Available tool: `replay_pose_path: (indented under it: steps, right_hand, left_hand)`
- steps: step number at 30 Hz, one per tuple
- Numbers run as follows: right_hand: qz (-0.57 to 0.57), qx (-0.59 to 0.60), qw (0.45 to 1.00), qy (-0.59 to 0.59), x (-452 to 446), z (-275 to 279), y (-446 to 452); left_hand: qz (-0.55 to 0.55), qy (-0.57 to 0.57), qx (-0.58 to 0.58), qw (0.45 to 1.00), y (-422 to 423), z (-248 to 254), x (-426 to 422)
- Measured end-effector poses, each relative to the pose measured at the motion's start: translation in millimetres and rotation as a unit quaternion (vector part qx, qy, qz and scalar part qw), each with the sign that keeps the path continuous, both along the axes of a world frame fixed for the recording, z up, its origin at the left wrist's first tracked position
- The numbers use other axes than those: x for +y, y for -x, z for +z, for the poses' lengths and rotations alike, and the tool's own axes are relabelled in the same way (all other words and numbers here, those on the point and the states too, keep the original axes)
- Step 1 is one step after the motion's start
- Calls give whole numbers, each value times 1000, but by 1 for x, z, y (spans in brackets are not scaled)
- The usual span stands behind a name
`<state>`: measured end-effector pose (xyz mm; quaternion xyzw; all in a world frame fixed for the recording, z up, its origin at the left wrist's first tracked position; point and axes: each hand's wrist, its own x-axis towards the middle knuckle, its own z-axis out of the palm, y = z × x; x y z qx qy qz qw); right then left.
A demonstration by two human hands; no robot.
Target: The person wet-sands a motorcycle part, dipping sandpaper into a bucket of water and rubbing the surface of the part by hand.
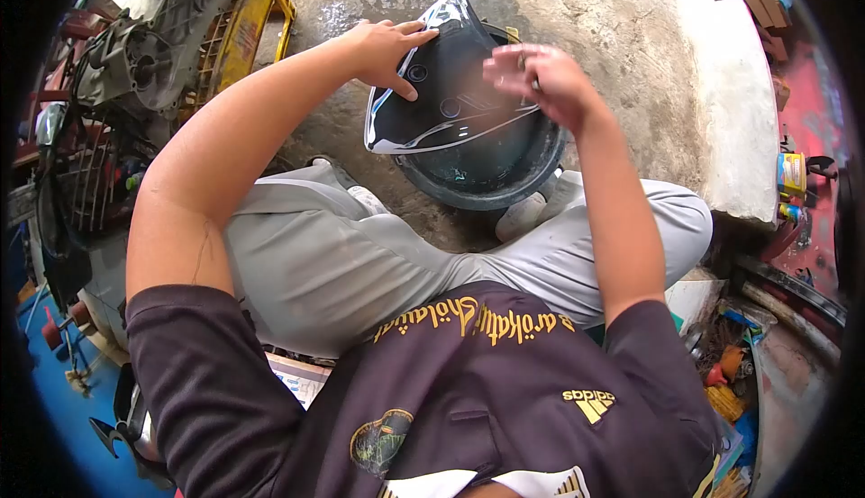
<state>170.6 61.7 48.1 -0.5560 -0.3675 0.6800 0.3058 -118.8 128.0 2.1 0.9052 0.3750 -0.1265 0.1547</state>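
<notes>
glossy black panel (432,93) lies across the basin's (491,199) far left part, likely light, stiff, slippery and easily scratched, best held by its edges; left hand (383,52) spread open on it, right hand (545,79) blurred, grip unclear.

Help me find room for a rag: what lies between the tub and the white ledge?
The head view shows bare concrete floor, with the right forearm above it beside the tub and the right knee nearer the camera.
</notes>
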Motion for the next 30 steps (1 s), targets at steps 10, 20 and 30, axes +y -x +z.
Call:
replay_pose_path:
  steps: [10, 20, 30]
  right_hand:
    - [87, -202, 921, -322, 137, 4, 16]
    - [154, -32, 987, -11, 0, 6, -21]
    - [557, -452, 696, -30, -67, -166, -2]
  left_hand:
    - [-11, -1, 42, 999, -10, 12, 0]
    - [-13, -10, 21, 1000, -4, -1, 2]
    - [-15, -14, -3, 1000, 0, -5, 4]
